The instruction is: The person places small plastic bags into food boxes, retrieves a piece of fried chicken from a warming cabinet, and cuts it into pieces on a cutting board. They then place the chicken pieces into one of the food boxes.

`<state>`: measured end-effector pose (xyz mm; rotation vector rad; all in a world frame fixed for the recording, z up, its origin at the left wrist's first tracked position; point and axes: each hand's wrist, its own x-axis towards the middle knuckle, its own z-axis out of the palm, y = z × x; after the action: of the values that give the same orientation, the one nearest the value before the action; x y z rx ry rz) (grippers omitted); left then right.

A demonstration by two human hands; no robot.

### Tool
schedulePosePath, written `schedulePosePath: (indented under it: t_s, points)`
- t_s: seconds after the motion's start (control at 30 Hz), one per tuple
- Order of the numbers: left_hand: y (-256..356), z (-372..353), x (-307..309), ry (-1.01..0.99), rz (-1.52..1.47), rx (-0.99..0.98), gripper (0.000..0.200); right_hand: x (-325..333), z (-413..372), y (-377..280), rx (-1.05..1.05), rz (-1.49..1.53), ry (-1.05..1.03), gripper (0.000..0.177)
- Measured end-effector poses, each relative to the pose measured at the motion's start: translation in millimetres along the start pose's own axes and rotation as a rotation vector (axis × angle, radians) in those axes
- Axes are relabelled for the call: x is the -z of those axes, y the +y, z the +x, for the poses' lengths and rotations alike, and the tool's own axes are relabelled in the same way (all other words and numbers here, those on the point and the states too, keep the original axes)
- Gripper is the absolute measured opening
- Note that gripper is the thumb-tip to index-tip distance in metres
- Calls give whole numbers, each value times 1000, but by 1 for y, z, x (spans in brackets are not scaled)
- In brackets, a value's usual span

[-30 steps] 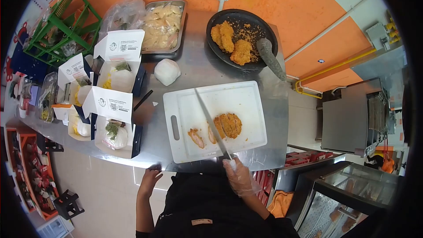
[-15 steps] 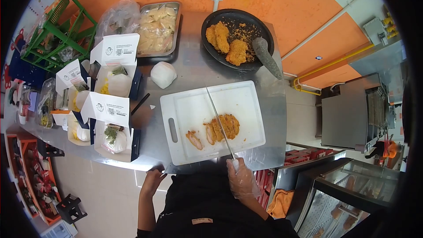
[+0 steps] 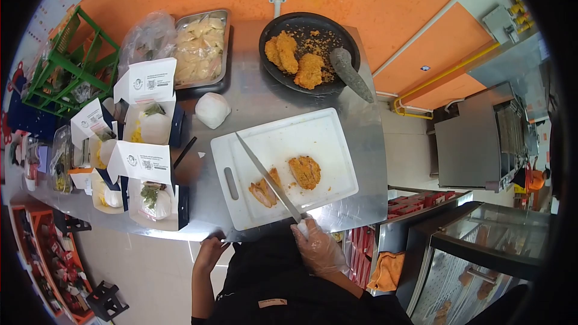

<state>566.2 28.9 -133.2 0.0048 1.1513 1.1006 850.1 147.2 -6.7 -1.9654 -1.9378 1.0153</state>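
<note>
1. The knife [image 3: 267,177] is gripped at the handle by the gloved right hand [image 3: 317,247], with the fingers wrapped tightly around it. The blade is laid slantwise over the cutting board [image 3: 337,138], tip pointing away from the body.
2. The blade rests against the cut slices [image 3: 262,191]. The uncut cutlet portion [image 3: 304,171] lies apart on the blade's far side, probably so that finished slices are kept separate.
3. Nothing is held by the bare left hand [image 3: 211,251]. Its fingers are laid loosely on the near edge of the counter [image 3: 271,93], well clear of the blade, apparently as a brace.
4. The board is placed at the counter's near edge, directly before the body.
5. Further cutlets are kept in a black pan [image 3: 334,33] behind the board. Open meal boxes [image 3: 153,126] are ranged to the left.
</note>
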Motion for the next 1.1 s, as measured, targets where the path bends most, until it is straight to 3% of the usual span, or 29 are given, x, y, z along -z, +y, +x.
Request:
schedulePosePath:
  t_s: [0.27, 0.37, 0.43, 0.77, 1.1]
  points:
    - [8, 1, -11, 66, 23, 59, 6, -10, -3, 3, 49, 22, 28, 29]
    - [5, 3, 1, 41, 6, 85, 14, -3, -2, 5, -34, 104, 63, 31]
    - [3, 5, 6, 5, -24, 93, 17, 5, 2, 10, -235, 65, 28, 34]
    - [7, 5, -5, 64, -33, 112, 20, -8, -1, 33, -56, 10, 153, 31]
    - [7, 4, -9, 97, -26, 106, 25, -18, -5, 40, 68, 6, 146, 31]
